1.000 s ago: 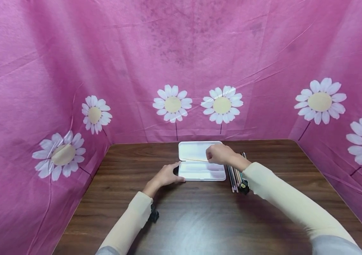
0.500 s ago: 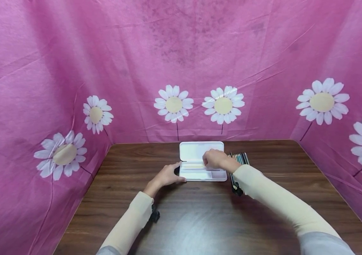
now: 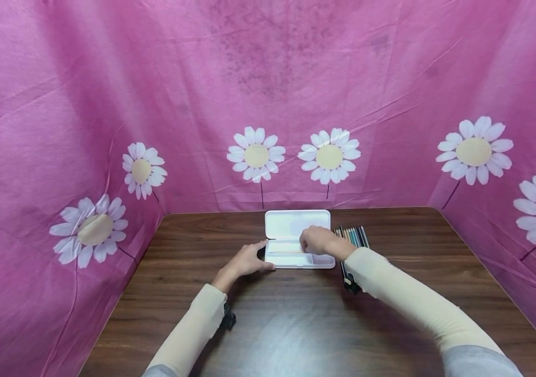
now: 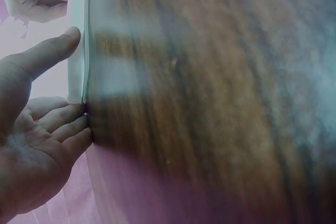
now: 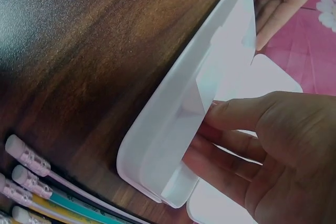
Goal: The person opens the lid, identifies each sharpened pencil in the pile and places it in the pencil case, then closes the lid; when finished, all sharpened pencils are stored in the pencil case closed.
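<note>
A white pencil case (image 3: 291,265) lies on the table with its lid (image 3: 286,224) laid back, and an inner divider splits the tray lengthwise. At its left end my left hand (image 3: 247,259) grips the case, thumb at the front corner and fingers at the side, as the left wrist view also shows. My right hand (image 3: 319,241) reaches into the back compartment with curled fingers. It pinches a slim light pencil (image 3: 290,252) lying along the divider; in the right wrist view the fingers (image 5: 220,166) dip behind the case wall and hide the pencil.
Several pencils (image 3: 356,235) lie side by side right of the case, partly under my right wrist. Their eraser ends (image 5: 23,177) show close by in the right wrist view. A pink flowered cloth (image 3: 291,104) surrounds the wooden table (image 3: 268,314) at back and sides.
My right hand has moved left and down with the pencil, from over the lid's hinge into the back compartment. My left hand has stayed at the case's left end.
</note>
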`<state>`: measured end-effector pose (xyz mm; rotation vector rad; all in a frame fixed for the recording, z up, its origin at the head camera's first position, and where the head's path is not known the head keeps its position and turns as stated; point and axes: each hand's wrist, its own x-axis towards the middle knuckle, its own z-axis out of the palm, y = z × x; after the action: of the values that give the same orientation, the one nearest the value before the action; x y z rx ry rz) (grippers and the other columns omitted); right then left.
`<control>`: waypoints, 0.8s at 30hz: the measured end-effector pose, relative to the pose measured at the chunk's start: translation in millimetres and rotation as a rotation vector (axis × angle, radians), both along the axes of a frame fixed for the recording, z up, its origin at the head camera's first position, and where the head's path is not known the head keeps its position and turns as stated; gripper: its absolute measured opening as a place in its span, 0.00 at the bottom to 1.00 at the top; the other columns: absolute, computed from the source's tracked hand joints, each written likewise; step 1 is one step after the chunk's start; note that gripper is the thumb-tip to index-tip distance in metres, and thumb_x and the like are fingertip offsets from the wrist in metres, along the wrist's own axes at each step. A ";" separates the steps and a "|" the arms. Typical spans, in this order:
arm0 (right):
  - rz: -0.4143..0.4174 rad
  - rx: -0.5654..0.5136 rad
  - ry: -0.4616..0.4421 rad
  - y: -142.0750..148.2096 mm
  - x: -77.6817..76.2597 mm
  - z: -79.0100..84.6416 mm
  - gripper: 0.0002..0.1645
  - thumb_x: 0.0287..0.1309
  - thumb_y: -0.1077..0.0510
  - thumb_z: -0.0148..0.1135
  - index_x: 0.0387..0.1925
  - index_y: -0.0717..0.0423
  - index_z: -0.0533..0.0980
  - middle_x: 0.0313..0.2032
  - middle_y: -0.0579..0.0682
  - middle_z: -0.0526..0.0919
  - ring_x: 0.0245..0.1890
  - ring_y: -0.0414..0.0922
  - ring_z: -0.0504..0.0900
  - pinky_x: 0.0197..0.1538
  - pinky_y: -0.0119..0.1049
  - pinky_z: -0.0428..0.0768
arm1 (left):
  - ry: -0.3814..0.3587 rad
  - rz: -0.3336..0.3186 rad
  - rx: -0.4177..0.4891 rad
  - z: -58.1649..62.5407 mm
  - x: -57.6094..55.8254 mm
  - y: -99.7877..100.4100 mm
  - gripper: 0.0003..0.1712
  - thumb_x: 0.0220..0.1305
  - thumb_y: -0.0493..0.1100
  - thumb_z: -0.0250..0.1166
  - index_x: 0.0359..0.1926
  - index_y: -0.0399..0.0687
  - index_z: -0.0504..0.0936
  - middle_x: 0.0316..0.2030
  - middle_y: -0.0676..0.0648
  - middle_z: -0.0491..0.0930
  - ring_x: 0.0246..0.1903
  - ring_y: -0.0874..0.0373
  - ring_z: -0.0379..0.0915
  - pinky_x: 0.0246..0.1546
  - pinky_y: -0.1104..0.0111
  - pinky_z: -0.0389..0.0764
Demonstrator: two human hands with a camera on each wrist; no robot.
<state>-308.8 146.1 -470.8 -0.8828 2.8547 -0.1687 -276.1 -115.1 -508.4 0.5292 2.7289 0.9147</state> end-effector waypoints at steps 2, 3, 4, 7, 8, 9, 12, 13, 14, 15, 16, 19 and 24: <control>0.005 -0.005 -0.006 -0.3 0.6 -0.1 0.10 0.58 0.68 0.70 0.26 0.51 0.87 0.29 0.47 0.88 0.32 0.44 0.82 0.44 0.45 0.87 | -0.003 0.002 0.003 -0.2 0.3 -0.2 0.54 0.61 0.55 0.79 0.80 0.40 0.66 0.75 0.35 0.72 0.69 0.45 0.74 0.75 0.50 0.72; 0.006 -0.008 -0.006 -0.3 0.8 -0.1 0.10 0.58 0.68 0.70 0.26 0.52 0.87 0.30 0.47 0.88 0.32 0.44 0.82 0.44 0.45 0.87 | -0.003 0.002 0.005 -0.3 0.5 -0.3 0.54 0.61 0.55 0.79 0.80 0.40 0.66 0.75 0.35 0.72 0.68 0.46 0.75 0.75 0.50 0.72; 0.005 -0.012 -0.010 -0.2 0.9 -0.2 0.10 0.58 0.68 0.70 0.26 0.52 0.87 0.30 0.47 0.88 0.33 0.44 0.82 0.45 0.45 0.87 | -0.003 0.003 0.005 -0.3 0.5 -0.3 0.54 0.61 0.55 0.79 0.80 0.40 0.66 0.75 0.35 0.72 0.68 0.46 0.75 0.75 0.50 0.72; 0.002 -0.019 -0.015 0.5 1.3 0.6 0.10 0.58 0.69 0.70 0.26 0.52 0.87 0.30 0.47 0.88 0.33 0.44 0.82 0.44 0.45 0.86 | -0.003 0.004 0.006 -0.1 0.7 -0.4 0.54 0.61 0.55 0.79 0.80 0.40 0.66 0.75 0.35 0.72 0.65 0.47 0.76 0.75 0.50 0.72; 0.005 -0.018 -0.014 1.1 1.3 1.3 0.09 0.58 0.68 0.70 0.26 0.52 0.86 0.30 0.47 0.88 0.32 0.44 0.82 0.43 0.44 0.86 | -0.003 0.004 0.006 -0.3 0.6 -0.4 0.54 0.61 0.54 0.79 0.80 0.40 0.66 0.75 0.36 0.72 0.65 0.47 0.76 0.75 0.51 0.72; 0.009 -0.018 -0.009 1.8 1.3 2.2 0.09 0.58 0.68 0.70 0.27 0.52 0.86 0.29 0.46 0.87 0.32 0.44 0.82 0.42 0.44 0.86 | -0.002 0.003 0.006 -0.4 0.6 -0.4 0.54 0.61 0.54 0.80 0.80 0.40 0.65 0.75 0.36 0.72 0.65 0.47 0.76 0.75 0.51 0.72; 0.018 -0.027 0.012 5.8 1.6 6.1 0.07 0.59 0.65 0.71 0.27 0.51 0.85 0.28 0.45 0.86 0.31 0.43 0.80 0.39 0.43 0.85 | -0.001 0.004 0.003 -0.6 0.5 -0.3 0.54 0.61 0.54 0.79 0.80 0.40 0.65 0.75 0.36 0.71 0.65 0.48 0.76 0.75 0.51 0.72; 0.020 -0.032 0.019 7.9 1.6 7.5 0.07 0.59 0.64 0.71 0.27 0.51 0.85 0.28 0.45 0.85 0.30 0.42 0.79 0.38 0.43 0.84 | -0.001 0.004 0.004 -0.5 0.5 -0.5 0.54 0.61 0.54 0.80 0.80 0.39 0.65 0.75 0.36 0.72 0.64 0.47 0.76 0.75 0.50 0.72; 0.023 -0.040 0.027 10.5 1.7 9.3 0.07 0.59 0.63 0.71 0.27 0.50 0.84 0.27 0.44 0.84 0.29 0.42 0.78 0.36 0.42 0.83 | 0.001 0.003 0.003 -0.3 0.8 -0.6 0.54 0.61 0.54 0.80 0.80 0.39 0.65 0.75 0.35 0.72 0.63 0.47 0.77 0.74 0.50 0.73; 0.022 -0.048 0.036 13.4 2.2 11.0 0.08 0.60 0.63 0.70 0.26 0.50 0.84 0.27 0.43 0.83 0.29 0.41 0.77 0.35 0.41 0.82 | 0.004 0.000 0.003 0.3 1.2 -0.8 0.54 0.61 0.54 0.80 0.80 0.39 0.66 0.74 0.35 0.72 0.62 0.47 0.78 0.74 0.50 0.73; 0.019 -0.056 0.042 16.8 2.8 12.8 0.09 0.60 0.63 0.69 0.26 0.49 0.83 0.26 0.43 0.82 0.28 0.41 0.76 0.33 0.41 0.80 | 0.004 -0.002 0.002 0.7 1.6 -0.8 0.54 0.61 0.54 0.80 0.80 0.39 0.66 0.74 0.35 0.73 0.61 0.48 0.78 0.74 0.49 0.74; 0.004 -0.077 0.054 29.1 5.4 18.4 0.11 0.61 0.64 0.67 0.25 0.48 0.82 0.25 0.41 0.79 0.27 0.40 0.72 0.30 0.38 0.75 | 0.005 -0.005 0.006 0.7 2.4 -1.1 0.54 0.60 0.54 0.80 0.80 0.39 0.66 0.73 0.35 0.73 0.56 0.47 0.79 0.73 0.49 0.75; -0.015 -0.132 0.081 55.5 12.9 26.8 0.13 0.63 0.65 0.66 0.24 0.47 0.81 0.24 0.40 0.78 0.25 0.39 0.70 0.28 0.34 0.69 | 0.010 -0.007 0.012 0.6 2.0 -1.0 0.53 0.60 0.54 0.80 0.80 0.40 0.66 0.74 0.36 0.73 0.57 0.48 0.79 0.73 0.49 0.74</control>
<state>-295.9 201.5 -444.0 -0.9120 2.9548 -0.3333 -274.0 -116.0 -507.8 0.5467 2.7306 0.9297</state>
